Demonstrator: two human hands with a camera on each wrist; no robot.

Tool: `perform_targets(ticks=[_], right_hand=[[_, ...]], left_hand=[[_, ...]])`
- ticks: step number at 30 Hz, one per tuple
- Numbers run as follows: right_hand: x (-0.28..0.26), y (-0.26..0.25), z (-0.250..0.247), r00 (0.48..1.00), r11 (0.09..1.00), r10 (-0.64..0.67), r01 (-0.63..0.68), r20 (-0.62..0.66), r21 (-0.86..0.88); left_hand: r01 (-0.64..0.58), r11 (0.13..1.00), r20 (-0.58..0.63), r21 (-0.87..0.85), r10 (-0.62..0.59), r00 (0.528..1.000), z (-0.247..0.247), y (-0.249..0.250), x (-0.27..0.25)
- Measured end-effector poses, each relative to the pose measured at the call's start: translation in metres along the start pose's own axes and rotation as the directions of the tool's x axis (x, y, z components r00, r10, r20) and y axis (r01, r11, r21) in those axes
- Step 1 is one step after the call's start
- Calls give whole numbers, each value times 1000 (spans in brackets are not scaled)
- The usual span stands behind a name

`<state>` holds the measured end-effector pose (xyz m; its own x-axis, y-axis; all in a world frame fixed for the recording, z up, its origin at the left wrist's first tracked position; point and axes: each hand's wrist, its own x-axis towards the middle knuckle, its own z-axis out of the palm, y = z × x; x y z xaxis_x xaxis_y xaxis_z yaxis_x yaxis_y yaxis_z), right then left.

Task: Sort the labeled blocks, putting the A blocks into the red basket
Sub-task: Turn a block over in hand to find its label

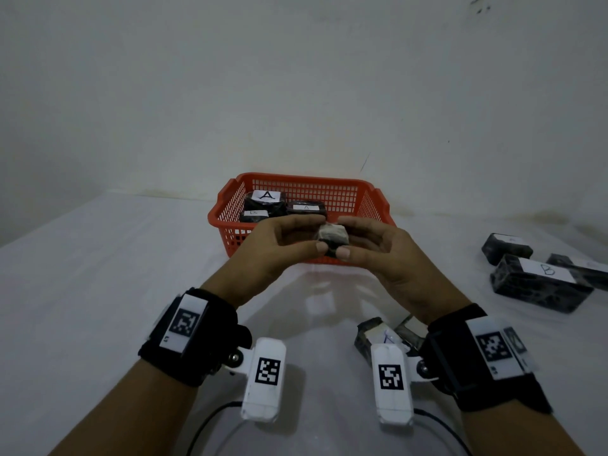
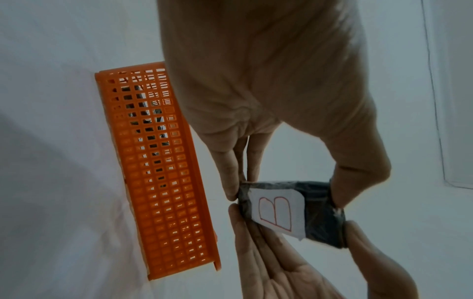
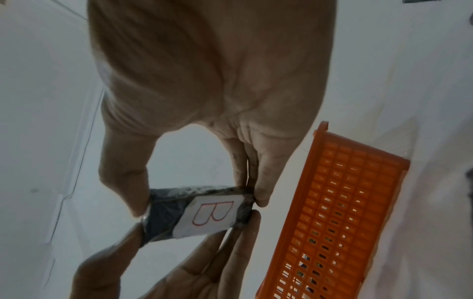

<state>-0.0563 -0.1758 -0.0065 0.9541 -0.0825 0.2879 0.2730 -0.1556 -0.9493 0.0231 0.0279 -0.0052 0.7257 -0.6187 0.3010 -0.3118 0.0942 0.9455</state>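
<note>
Both hands hold one small dark wrapped block [image 1: 332,237] between them, just in front of the red basket [image 1: 306,180]. My left hand [image 1: 316,234] pinches its left end and my right hand [image 1: 348,237] its right end. The wrist views show a white label with a red B on the underside of this block [image 2: 314,212] [image 3: 163,214]. The left hand [image 2: 284,190] grips it from above in its own view, as the right hand [image 3: 198,197] does in its own. Inside the basket lie two blocks marked A [image 1: 265,200] [image 1: 306,209] and one marked B [image 1: 255,214].
Three more blocks lie on the white table at the right, one marked B [image 1: 543,284], two with labels I cannot read [image 1: 506,248] [image 1: 579,268]. Another block [image 1: 378,337], apparently marked A, lies under my right wrist. A white wall stands close behind the basket [image 2: 158,172] [image 3: 340,212].
</note>
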Motion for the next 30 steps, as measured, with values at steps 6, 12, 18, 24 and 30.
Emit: perform_targets(ticks=[6,12,18,24,30], right_hand=[[-1,-2,5,999,999,23,-22,-27,45],[-6,-15,13,994,996,86,-88,71,20],[-4,-11,13,985,999,20,-28,-173,-42],[-1,-7,6,962,991,127,-115,-241,63],[-1,-5,2,969,986,158,-165,-190,-24]], left_hand=[[8,999,3,52,-9,1000,1,1,1],[36,999,-94,31,-33,995,9,4,1],[116,982,-120,149,-99,988,15,2,4],[162,987,-149,8,-159,976,10,-3,5],[152,988,-176,-26,-155,972,5,-2,4]])
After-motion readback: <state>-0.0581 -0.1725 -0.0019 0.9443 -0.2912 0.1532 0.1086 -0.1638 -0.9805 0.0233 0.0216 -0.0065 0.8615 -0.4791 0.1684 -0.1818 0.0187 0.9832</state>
